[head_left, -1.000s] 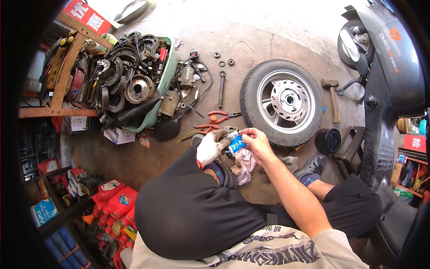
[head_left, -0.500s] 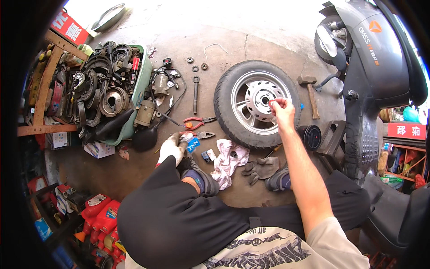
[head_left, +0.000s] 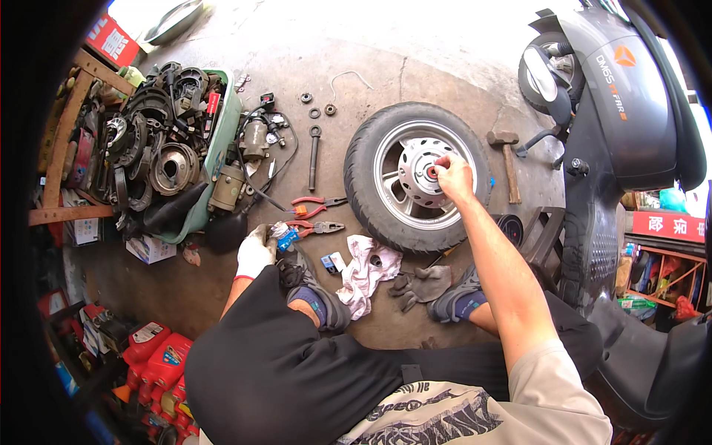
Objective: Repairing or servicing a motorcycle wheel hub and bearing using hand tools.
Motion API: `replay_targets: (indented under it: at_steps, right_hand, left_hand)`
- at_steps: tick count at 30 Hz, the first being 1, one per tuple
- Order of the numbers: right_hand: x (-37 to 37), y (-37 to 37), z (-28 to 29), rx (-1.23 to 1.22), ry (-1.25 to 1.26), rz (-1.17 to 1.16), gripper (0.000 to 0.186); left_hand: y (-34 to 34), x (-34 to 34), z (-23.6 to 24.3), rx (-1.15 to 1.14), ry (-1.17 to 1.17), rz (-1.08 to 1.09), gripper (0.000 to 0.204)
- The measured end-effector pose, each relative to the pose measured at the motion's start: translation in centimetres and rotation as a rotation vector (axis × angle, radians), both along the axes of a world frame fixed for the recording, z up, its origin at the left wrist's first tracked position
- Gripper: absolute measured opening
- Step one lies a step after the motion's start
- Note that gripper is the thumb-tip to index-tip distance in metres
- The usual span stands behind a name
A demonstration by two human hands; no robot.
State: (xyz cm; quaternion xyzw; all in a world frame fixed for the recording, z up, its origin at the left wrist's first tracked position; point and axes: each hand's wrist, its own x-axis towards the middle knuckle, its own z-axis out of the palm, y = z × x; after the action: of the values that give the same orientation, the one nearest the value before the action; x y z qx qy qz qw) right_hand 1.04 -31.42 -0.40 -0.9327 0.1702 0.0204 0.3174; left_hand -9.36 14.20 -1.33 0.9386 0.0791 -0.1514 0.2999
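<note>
My right hand [head_left: 455,176], bare, reaches over the wheel [head_left: 361,211] that lies flat on the floor. Its thumb and fingers pinch a small red ring [head_left: 432,171] at the hub's centre. The fingers partly cover the ring, so how deep it sits cannot be seen. Around it is the silver brake disc [head_left: 412,165] with its holes. In a white glove, my left hand [head_left: 257,251] is closed around a small blue-and-white packet [head_left: 286,236], low beside my left knee. Two red-handled pliers [head_left: 326,228] lie just beyond it.
A pink rag [head_left: 361,279], a small blue box [head_left: 329,262] and a grey glove [head_left: 420,286] lie between my feet. A hammer [head_left: 509,167] rests right of the wheel, beside a scooter [head_left: 630,111]. A green bin [head_left: 219,152] of used parts and a long bolt [head_left: 314,159] are leftward.
My right hand has brought the red ring from above the disc to the hub's centre. The left hand, still holding the packet, has shifted slightly left. The whole view has moved a little.
</note>
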Motion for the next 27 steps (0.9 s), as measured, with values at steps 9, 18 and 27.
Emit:
replay_targets:
  at_steps: [9, 18, 27]
  right_hand:
    - [-0.1, 0.4, 0.5, -0.006, 0.058, -0.048, 0.011]
    - [-0.9, 0.8, -0.2, 0.044, -0.001, -0.057, 0.017]
    - [-2.5, 1.4, 0.5, -0.183, -0.08, 0.116, 0.031]
  left_hand:
    - [0.2, 0.5, 0.0, 0.114, 0.059, -0.027, 0.033]
    - [-0.1, 0.1, 0.1, 0.071, -0.03, -0.041, 0.032]
    - [-0.8, 0.3, 0.9, 0.087, 0.086, -0.053, 0.036]
